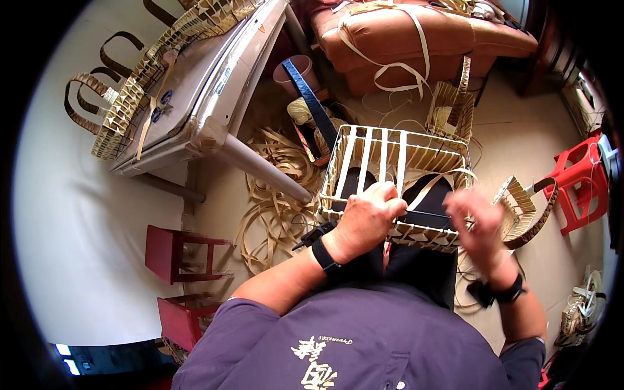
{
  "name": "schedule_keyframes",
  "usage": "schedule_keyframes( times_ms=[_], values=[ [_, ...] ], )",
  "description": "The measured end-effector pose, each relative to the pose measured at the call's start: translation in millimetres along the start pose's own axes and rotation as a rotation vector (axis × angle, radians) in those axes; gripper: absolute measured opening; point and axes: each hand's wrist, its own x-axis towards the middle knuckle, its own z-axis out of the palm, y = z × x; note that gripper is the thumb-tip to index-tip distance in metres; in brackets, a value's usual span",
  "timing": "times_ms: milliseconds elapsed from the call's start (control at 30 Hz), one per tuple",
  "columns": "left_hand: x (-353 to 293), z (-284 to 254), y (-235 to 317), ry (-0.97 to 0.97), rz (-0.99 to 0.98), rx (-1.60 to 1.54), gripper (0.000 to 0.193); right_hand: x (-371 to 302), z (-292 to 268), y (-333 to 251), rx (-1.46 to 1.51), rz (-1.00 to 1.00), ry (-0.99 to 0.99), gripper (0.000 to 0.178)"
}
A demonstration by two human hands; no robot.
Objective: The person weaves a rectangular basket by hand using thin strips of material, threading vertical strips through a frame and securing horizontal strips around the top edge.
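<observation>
On my lap sits a rectangular basket frame [460, 236], its sides wound with pale strips. Several flat strips [366, 156] run across its left part, from the far rim toward the near one. My left hand [370, 218] is closed at the near rim, thumb and fingers pinched round the end of a pale strip [401, 159]. That strip's tip is hidden by the fingers. A loose strip [434, 185] bends from beside my left hand toward the right rim. My right hand [478, 224] hovers over the near right corner, smeared by motion, so its grip is unclear.
Loose strips [276, 162] lie heaped on the floor at left, beside the table leg [270, 170]. Small handled baskets [520, 205] stand to the right and far right, near a red plastic stool [582, 185]. Scissors [159, 107] lie on the table. Dark red stools [175, 253] stand at left.
</observation>
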Motion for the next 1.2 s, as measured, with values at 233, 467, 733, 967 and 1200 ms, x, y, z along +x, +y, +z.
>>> schedule_keyframes(
  times_ms=[233, 467, 733, 967, 1200],
  values=[
    [10, 4, -16, -0.096, -0.121, -0.284, 0.007, -50, 64, -32, 1.359, 0.934, -0.149, 0.076],
    [12, 12, -17, -0.086, -0.096, -0.304, 0.006, -38, 90, -21, 1.311, 1.091, -0.041, 0.023],
    [-5, -1, -23, -0.047, -0.057, -0.298, 0.025, -31, 51, -21, 1.462, 1.232, -0.382, 0.030],
    [-7, -1, -16, 0.183, 0.167, 0.104, 0.021, -32, 24, -26, 1.459, 1.104, -0.379, 0.030],
    [-4, 10, -22, 0.074, 0.070, -0.183, 0.011, -5, -14, -17, 1.201, 0.959, -0.105, 0.024]
  ],
)
